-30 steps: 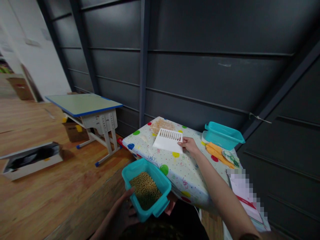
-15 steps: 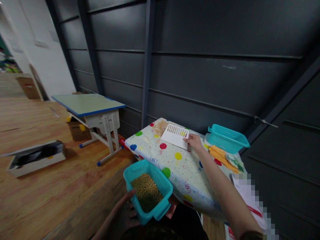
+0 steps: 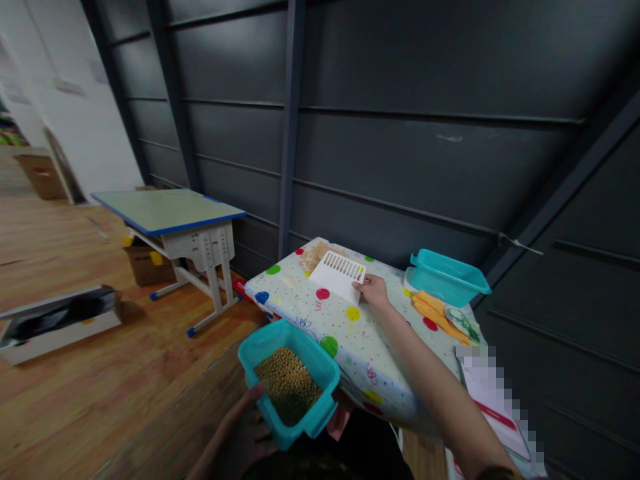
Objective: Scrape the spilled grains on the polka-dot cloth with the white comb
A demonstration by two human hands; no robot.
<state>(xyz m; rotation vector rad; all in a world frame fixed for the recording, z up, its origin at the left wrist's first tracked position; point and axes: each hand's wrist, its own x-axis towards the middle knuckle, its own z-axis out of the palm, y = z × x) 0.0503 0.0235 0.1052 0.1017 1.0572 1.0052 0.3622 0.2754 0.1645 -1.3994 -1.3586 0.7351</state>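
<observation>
My left hand (image 3: 246, 417) grips the near left side of a turquoise plastic tub (image 3: 313, 357), thumb over its rim. Round tan beans (image 3: 287, 380), like soybeans, partly fill this tub, which is at the table's front edge. Farther off, my right hand (image 3: 371, 290) pinches the right edge of a white slotted plate (image 3: 336, 279). The plate leans low over the patterned tablecloth, its row of slots along the far edge. Just beyond its left end lies a loose heap of light brown bits (image 3: 316, 255), too fine to name.
A second turquoise tub (image 3: 447, 280) stands at the table's right back, beside an orange cloth (image 3: 440, 315) and a round patterned item (image 3: 463, 321). Papers (image 3: 493, 393) lie at the right. A dark panelled wall runs behind. Leftward are a desk (image 3: 170, 208) and an open box (image 3: 65, 323).
My right hand has moved the slotted plate a little to the left, closer to the brown heap. The whole view has shifted slightly. My left hand keeps its hold on the tub.
</observation>
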